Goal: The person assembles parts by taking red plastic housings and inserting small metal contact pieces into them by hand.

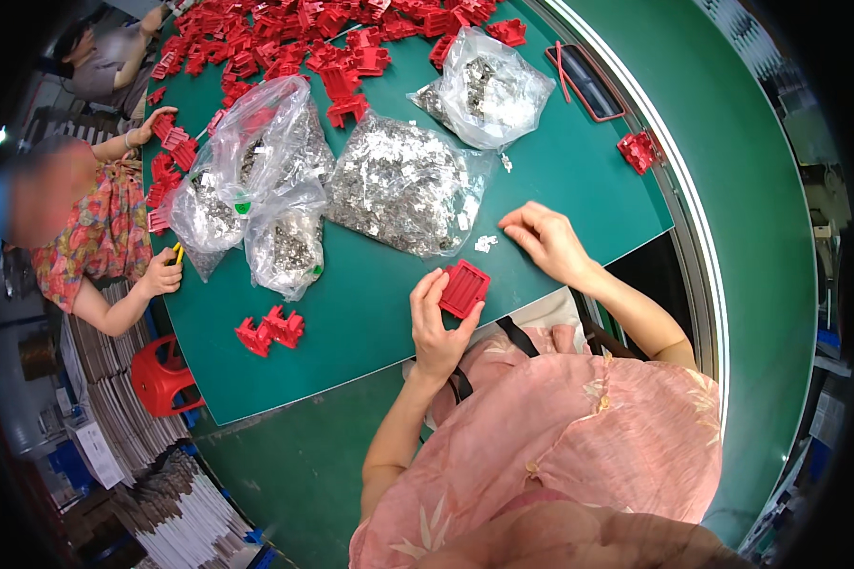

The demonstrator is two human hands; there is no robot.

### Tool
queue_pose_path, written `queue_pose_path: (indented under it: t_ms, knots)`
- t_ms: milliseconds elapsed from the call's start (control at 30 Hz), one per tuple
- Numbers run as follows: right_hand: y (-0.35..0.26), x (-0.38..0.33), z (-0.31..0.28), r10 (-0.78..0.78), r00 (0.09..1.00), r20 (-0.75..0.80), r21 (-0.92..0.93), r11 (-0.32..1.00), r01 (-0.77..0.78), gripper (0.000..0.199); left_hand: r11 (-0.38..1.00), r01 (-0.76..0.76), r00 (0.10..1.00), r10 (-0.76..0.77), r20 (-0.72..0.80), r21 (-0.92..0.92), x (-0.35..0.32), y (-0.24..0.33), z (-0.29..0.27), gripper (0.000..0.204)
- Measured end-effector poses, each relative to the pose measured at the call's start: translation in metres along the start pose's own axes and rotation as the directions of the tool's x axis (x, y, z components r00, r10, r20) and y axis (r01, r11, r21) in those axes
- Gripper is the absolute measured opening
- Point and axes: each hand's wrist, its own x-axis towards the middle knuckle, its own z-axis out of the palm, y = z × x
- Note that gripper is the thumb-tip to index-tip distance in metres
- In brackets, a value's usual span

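Note:
My left hand holds a small red rectangular plastic part upright over the near edge of the green table. My right hand rests on the table with fingers bent, its tips beside a few small silvery metal pieces. Just beyond lies a clear plastic bag of the same metal pieces, spread flat and open toward my hands.
More bags of metal pieces lie further out. A heap of red plastic parts covers the far end; two more sit near the left edge. A dark phone lies right. Two other people work at the left side.

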Motion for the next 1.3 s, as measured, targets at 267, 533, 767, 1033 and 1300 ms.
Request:
queue_pose_path:
  t_ms: [267, 533, 767, 1033, 1300]
  knots:
    - [-0.012, 0.039, 0.014, -0.412, 0.91, -0.053, -0.197, 0.897, 0.395, 0.01, 1.0, 0.011, 1.0, -0.011, 0.02, -0.016, 0.004, 0.002, 0.007, 0.066]
    - [0.0, 0.067, 0.038, -0.484, 0.84, 0.244, -0.367, 0.756, 0.542, 0.011, 1.0, 0.014, 1.0, -0.014, 0.009, -0.019, 0.002, 0.0, 0.007, 0.066]
    - [-0.004, 0.07, 0.034, -0.443, 0.87, 0.217, -0.273, 0.828, 0.49, 0.01, 1.0, 0.007, 1.0, -0.007, 0.007, -0.03, 0.005, -0.001, 0.007, 0.066]
    - [-0.032, 0.032, -0.007, -0.012, 0.973, 0.229, 0.266, 0.963, -0.05, 0.011, 0.998, 0.056, 0.995, -0.059, -0.084, -0.038, 0.008, 0.006, 0.019, 0.063]
    - [-0.024, -0.009, -0.002, 0.249, 0.919, 0.307, 0.461, 0.805, -0.372, 0.02, 0.999, 0.042, 0.995, -0.045, -0.089, -0.034, 0.007, 0.008, 0.028, 0.065]
